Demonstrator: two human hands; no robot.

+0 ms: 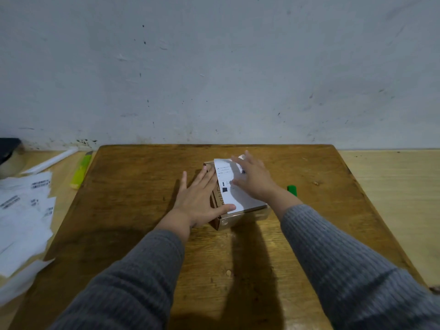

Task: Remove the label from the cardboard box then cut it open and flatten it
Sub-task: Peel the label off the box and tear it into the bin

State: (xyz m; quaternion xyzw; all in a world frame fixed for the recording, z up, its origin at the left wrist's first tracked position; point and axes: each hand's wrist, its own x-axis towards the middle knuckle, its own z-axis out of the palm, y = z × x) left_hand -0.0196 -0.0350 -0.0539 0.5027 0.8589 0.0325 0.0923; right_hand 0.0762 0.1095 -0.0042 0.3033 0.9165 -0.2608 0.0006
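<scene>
The cardboard box (222, 219) is located near the centre of the wooden table (133, 186), closed, with a white label (232, 189) covering most of its top face. The label is not yet removed; its far edge appears slightly raised, though this cannot be confirmed.

The left hand (200, 198) is laid flat and open against the box's left side, thumb resting on the near edge of the top. This placement is judged to brace the box against sliding. The right hand (252, 178) is spread open over the far right portion of the label, fingers extended and gripping nothing; it is somewhat blurred. It is judged to be positioned for finding or lifting a label edge.

A green object (292, 189), possibly a cutter, is seen on the table just beyond the right wrist, within reach for the cutting step. A yellow-green tool (80, 171) lies off the table's left edge. Further left, a heap of loose white label sheets (23, 210) is noted, set well apart from the work area.
</scene>
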